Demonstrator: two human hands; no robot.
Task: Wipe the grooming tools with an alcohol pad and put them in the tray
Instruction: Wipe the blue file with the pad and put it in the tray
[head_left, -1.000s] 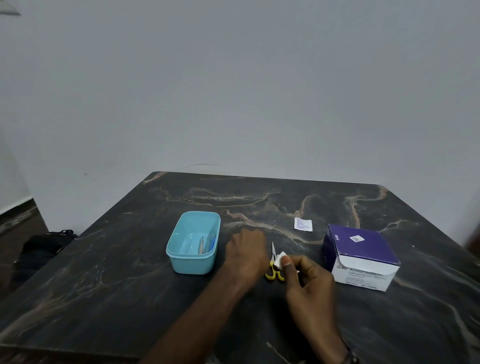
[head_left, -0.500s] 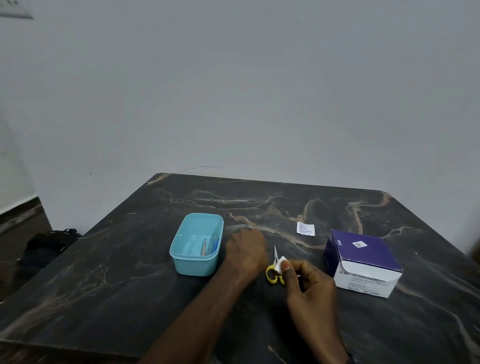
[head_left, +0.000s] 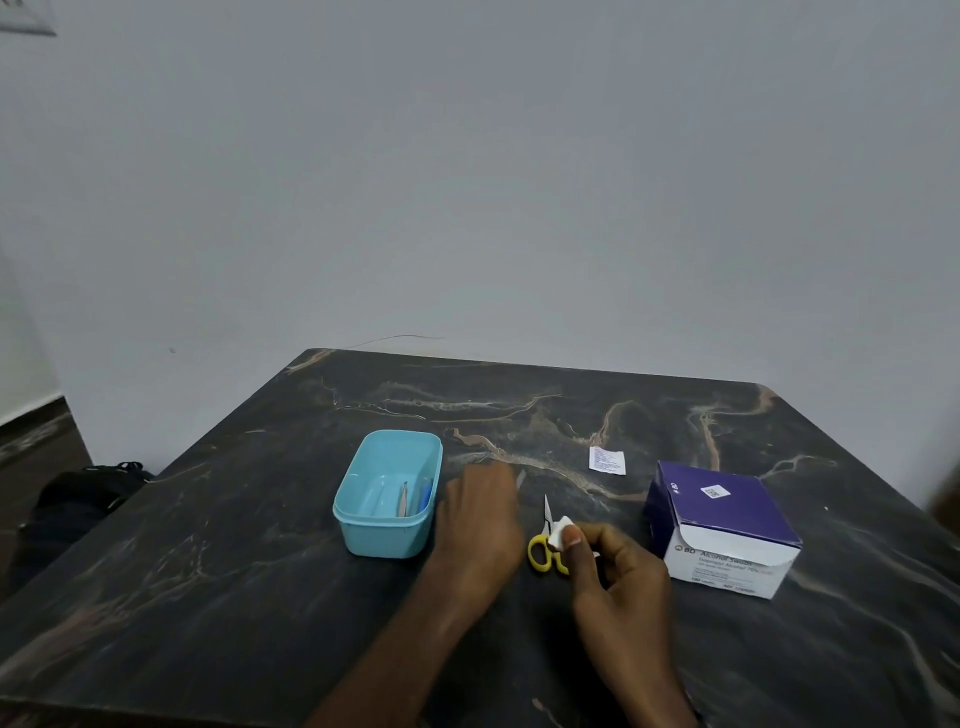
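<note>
Your right hand (head_left: 618, 577) is pinching a white alcohol pad (head_left: 560, 531) low and centre in the frame, just above the yellow-handled scissors (head_left: 545, 540) lying on the marble table (head_left: 234, 597). Your left hand (head_left: 480, 512) is reaching over something slim; I cannot tell its grip. The pointed blades risk nicking fingers or snagging the pad. The blue tray (head_left: 387, 535), left of centre, is holding tweezers (head_left: 403, 499).

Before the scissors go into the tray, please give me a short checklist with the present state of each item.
1. Alcohol pad pinched in right hand: ok.
2. Scissors lying on table, in reach: ok.
3. Left hand gripping scissors: not ok, it is beside them.
4. Scissors wiped: cannot tell.
5. Tray has free space beside the tools inside: ok.
</note>
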